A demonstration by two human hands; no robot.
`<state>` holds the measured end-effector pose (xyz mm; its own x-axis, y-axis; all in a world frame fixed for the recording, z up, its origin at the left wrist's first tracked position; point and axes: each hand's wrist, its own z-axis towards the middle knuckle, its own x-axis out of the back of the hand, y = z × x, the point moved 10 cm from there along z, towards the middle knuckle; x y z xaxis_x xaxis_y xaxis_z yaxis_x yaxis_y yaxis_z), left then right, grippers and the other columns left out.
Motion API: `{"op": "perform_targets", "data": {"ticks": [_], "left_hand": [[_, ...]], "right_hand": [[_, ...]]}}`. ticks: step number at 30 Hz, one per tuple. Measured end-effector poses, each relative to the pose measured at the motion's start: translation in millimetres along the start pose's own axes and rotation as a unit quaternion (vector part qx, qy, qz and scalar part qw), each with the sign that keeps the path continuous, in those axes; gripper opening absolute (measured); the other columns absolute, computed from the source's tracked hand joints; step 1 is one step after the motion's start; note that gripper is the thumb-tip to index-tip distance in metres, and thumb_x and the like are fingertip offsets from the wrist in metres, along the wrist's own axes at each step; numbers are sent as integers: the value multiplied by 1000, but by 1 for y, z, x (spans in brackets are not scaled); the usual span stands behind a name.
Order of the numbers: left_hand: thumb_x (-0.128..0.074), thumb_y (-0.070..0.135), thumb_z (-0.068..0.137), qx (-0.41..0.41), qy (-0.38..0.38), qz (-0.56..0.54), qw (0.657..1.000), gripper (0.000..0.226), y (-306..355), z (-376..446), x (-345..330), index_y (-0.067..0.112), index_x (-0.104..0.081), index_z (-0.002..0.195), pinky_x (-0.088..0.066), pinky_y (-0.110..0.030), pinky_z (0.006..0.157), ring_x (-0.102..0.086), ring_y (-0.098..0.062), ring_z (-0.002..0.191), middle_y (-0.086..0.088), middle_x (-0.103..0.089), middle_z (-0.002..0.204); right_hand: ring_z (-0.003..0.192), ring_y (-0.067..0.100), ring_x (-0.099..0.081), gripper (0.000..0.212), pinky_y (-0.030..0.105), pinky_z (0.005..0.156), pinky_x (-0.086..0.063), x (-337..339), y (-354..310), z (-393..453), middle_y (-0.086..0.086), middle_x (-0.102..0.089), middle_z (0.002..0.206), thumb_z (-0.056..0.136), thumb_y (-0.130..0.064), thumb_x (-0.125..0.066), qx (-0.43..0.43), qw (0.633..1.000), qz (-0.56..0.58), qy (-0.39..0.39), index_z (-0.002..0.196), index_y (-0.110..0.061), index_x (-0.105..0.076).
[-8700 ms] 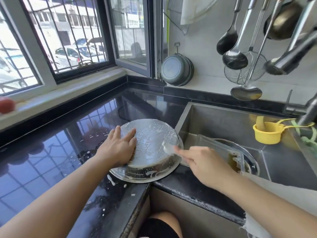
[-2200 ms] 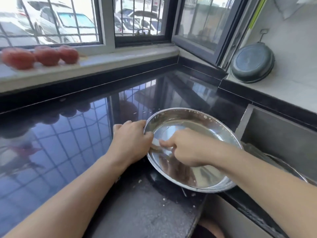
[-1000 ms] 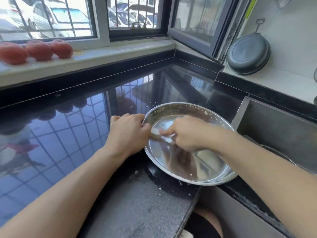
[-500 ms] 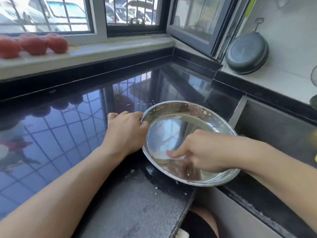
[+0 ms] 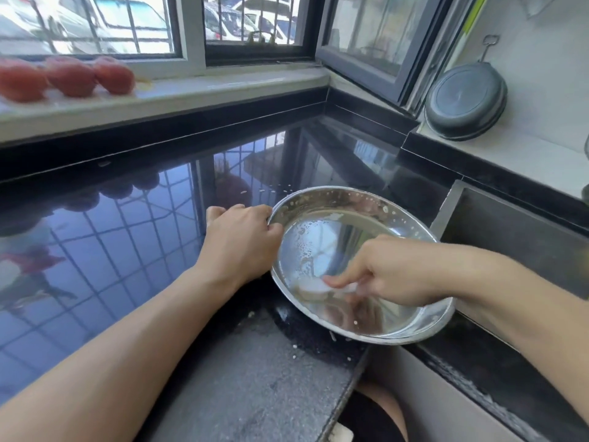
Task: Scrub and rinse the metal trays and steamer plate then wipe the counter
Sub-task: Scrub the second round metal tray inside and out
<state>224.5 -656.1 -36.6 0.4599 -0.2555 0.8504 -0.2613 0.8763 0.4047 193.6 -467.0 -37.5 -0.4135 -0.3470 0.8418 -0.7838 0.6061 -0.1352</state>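
Polished black granite counter (image 5: 134,250) wraps the corner of a sunlit kitchen, mirroring the barred window (image 5: 127,23) above it, where three red tomatoes (image 5: 67,78) sit on the pale sill. At right, a steel sink (image 5: 522,231) is sunk into the counter, and a dark round pan (image 5: 465,100) hangs on the wall behind it.

At the counter's front edge, just beside the sink, a round metal tray (image 5: 347,231) rests open side up, its near rim jutting slightly past the stone. Suds and droplets speckle its wall and floor. A person's left hand (image 5: 239,244) curls over the tray's left rim, fingers clamped on the edge to steady it. Their right hand (image 5: 389,269) reaches inside, fingertips pinching a small white scrubbing pad (image 5: 314,285) against the tray's wet floor; the pad is blurred.

By its look the tray is thin, stiff sheet steel, probably light enough to skate on the wet granite, and slick with soap. The rolled rim seems the sound place to hold, thumb inside and fingers under, since the smooth wall offers little purchase. Lifting it to the sink for rinsing likely calls for both hands on opposite rims.
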Motion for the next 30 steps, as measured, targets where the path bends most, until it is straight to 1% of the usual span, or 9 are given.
{"op": "perform_targets", "data": {"ticks": [3, 6, 9, 13, 15, 20, 25, 28, 30], "left_hand": [[-34, 27, 91, 5, -7, -7, 1000, 28, 3, -1, 0, 14, -49, 71, -29, -42, 94, -52, -23, 81, -1, -54, 63], [-40, 22, 94, 10, -4, -9, 1000, 26, 4, 0, 1, 15, -46, 71, -31, -44, 96, -54, -26, 84, -2, -55, 66], [-40, 22, 95, 18, -8, -8, 1000, 25, 5, 0, 2, 14, -49, 72, -31, -45, 96, -53, -27, 83, -2, -56, 68], [-41, 19, 93, 15, -10, -12, 1000, 24, 6, 0, 2, 16, -40, 69, -32, -46, 100, -50, -27, 77, -2, -51, 64], [-41, 19, 93, 16, -10, -16, 1000, 24, 4, 0, 2, 16, -39, 69, -33, -47, 100, -50, -25, 76, -2, -52, 64], [-40, 19, 93, 16, -13, -9, 1000, 23, 5, 0, 0, 13, -45, 72, -34, -48, 97, -51, -27, 77, -4, -55, 65], [-40, 20, 94, 17, -8, -9, 1000, 25, 5, 1, 1, 9, -47, 72, -32, -45, 96, -50, -24, 72, -5, -55, 64], [-40, 21, 95, 16, -1, -10, 1000, 27, 5, 0, 1, 10, -47, 71, -31, -43, 93, -49, -23, 70, -5, -55, 63], [-40, 20, 94, 13, -2, -10, 1000, 26, 5, 0, 1, 9, -48, 72, -31, -43, 91, -50, -24, 72, -4, -55, 63]], "right_hand": [[76, 5, -53, 50, 21, 79, -48, -14, 3, -16, -13, -71, 88, 96, -18, -58, -1, 996, 29, -88, 118, -63, -62], [94, 10, -65, 52, 35, 95, -53, -1, -5, 13, -11, -75, 104, 99, -23, -58, 17, 999, 52, 3, 115, -73, -54], [96, 14, -66, 50, 33, 96, -52, 3, -9, 29, -16, -71, 104, 102, -25, -55, 42, 994, 58, 88, 116, -73, -54], [77, 3, -53, 44, 21, 90, -48, -20, 15, -26, -17, -65, 87, 102, -28, -58, 14, 996, 36, -77, 112, -70, -61], [78, -1, -55, 50, 18, 89, -47, -19, 19, -35, -19, -67, 91, 101, -26, -58, -9, 994, 35, -100, 110, -74, -58], [100, 14, -67, 65, 37, 93, -54, 6, -10, 25, -15, -72, 112, 98, -20, -52, 30, 996, 17, 83, 105, -84, -44], [86, 7, -62, 48, 23, 88, -50, -11, 14, -16, -14, -68, 89, 101, -19, -58, 44, 999, 4, -1, 114, -65, -64], [77, -4, -60, 45, 18, 80, -48, -15, 37, -47, -25, -60, 85, 101, -33, -62, 27, 998, 50, -28, 82, -74, -63], [83, -6, -59, 41, 16, 81, -45, -11, 37, -43, -26, -57, 91, 100, -33, -64, 38, 999, 36, 2, 83, -71, -66]]}}
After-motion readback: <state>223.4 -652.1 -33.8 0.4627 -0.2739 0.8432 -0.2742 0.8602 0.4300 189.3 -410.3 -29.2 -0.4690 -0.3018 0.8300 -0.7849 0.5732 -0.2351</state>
